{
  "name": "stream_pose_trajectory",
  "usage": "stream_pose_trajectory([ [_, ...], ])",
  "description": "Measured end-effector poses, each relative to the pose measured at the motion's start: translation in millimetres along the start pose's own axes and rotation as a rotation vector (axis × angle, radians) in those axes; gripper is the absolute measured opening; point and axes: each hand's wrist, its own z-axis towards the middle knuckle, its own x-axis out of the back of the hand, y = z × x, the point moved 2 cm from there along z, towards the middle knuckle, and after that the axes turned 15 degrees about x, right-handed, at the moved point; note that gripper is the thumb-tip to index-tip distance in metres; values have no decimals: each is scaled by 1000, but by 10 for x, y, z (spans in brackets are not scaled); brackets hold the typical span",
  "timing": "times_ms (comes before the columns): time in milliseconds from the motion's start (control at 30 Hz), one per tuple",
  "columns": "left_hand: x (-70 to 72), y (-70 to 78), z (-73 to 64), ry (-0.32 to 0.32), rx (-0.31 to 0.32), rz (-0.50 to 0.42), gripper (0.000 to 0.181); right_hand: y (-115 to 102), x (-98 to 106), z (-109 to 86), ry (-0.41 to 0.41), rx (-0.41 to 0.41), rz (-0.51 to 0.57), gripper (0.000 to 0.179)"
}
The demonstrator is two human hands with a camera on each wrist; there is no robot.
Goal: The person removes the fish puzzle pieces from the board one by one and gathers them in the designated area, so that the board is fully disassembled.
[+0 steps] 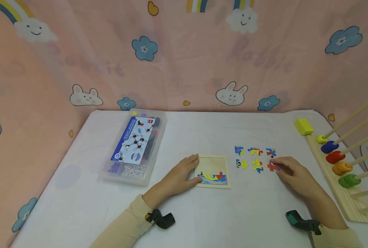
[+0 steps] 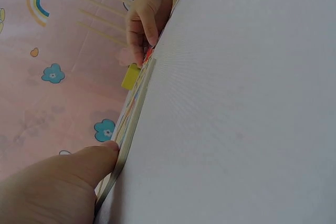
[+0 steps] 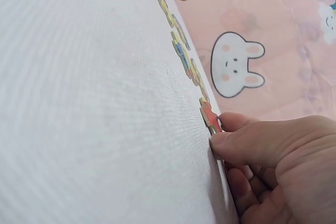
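A square wooden puzzle tray lies flat on the table, with joined pieces along its near side. My left hand rests on its left edge, fingers fairly straight and thumb over the near rim. In the left wrist view the thumb presses on the tray's rim. To the right, my right hand pinches a red puzzle piece between thumb and forefinger. The right wrist view has that red piece at the fingertips, low against the table. Other loose pieces lie in two rows beside the tray.
A clear plastic box with a blue-and-white molecule label stands at the left. Along the right edge lies a wooden base with upright rods and coloured rings, a yellow block at its far end. Patterned pink cloth hangs behind.
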Motion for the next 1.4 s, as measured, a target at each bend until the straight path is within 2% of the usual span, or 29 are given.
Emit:
stream_pose_trajectory([
  [300, 5, 16, 8, -23, 4, 19, 71, -17, -3, -22, 49, -19, 2, 31],
  [567, 20, 25, -25, -84, 0, 36, 74, -158, 13, 12, 89, -30, 10, 38],
  [667, 28, 30, -37, -110, -6, 48, 75, -269, 6, 68, 67, -44, 11, 38],
  [800, 41, 38, -55, -134, -15, 88, 77, -429, -62, 174, -9, -85, -15, 38],
  [967, 64, 42, -121, -154, -14, 109, 77, -637, -227, 308, -71, -39, 4, 38],
  [1067, 61, 35, -183, -145, -19, 106, 73, -777, -334, 369, -100, -10, 40, 39],
  [1167, 46, 25, -234, -109, -43, 111, 67, -922, -442, 428, -129, 0, 95, 41],
  [1267, 24, 17, -261, -67, -64, 111, 64, -1068, -563, 493, -145, 24, 154, 43],
  [1400, 12, 8, -268, -44, -70, 99, 63, -1240, -747, 587, -165, 84, 218, 43],
])
